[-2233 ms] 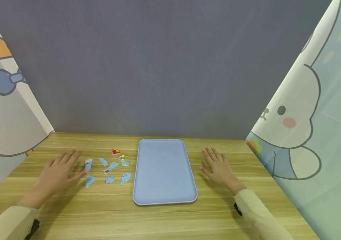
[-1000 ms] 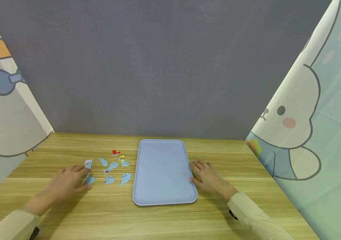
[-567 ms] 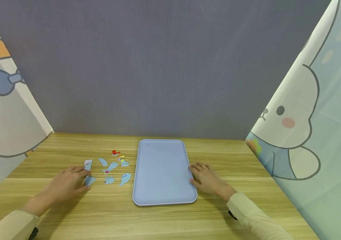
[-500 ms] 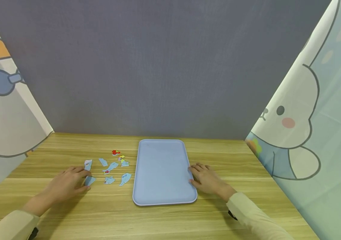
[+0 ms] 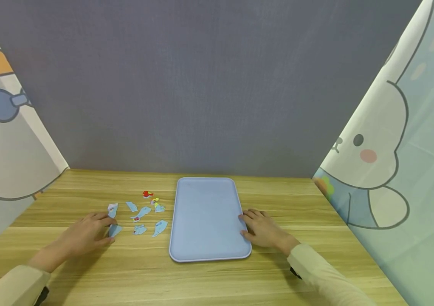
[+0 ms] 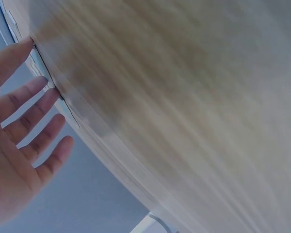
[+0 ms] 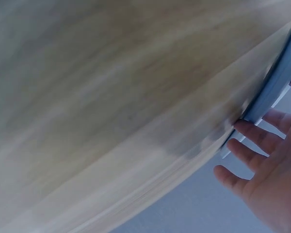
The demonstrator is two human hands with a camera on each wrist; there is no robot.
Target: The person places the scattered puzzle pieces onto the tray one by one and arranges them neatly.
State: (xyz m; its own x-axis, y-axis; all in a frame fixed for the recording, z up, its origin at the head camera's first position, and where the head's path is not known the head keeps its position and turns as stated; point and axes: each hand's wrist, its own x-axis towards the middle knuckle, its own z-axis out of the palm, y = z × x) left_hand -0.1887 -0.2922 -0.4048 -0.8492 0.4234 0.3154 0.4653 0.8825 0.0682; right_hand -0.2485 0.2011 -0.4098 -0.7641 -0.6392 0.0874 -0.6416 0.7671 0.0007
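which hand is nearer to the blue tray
The right hand. Its fingers are at the blue tray's right edge, while the left hand is well off to the tray's left, with several small pieces lying between it and the tray.

Grey backdrop point(image 5: 209, 85) — cartoon-print sheets point(image 5: 381, 127) on either side

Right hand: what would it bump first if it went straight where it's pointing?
Most likely the tray: the right hand is right at its edge, maybe even touching it.
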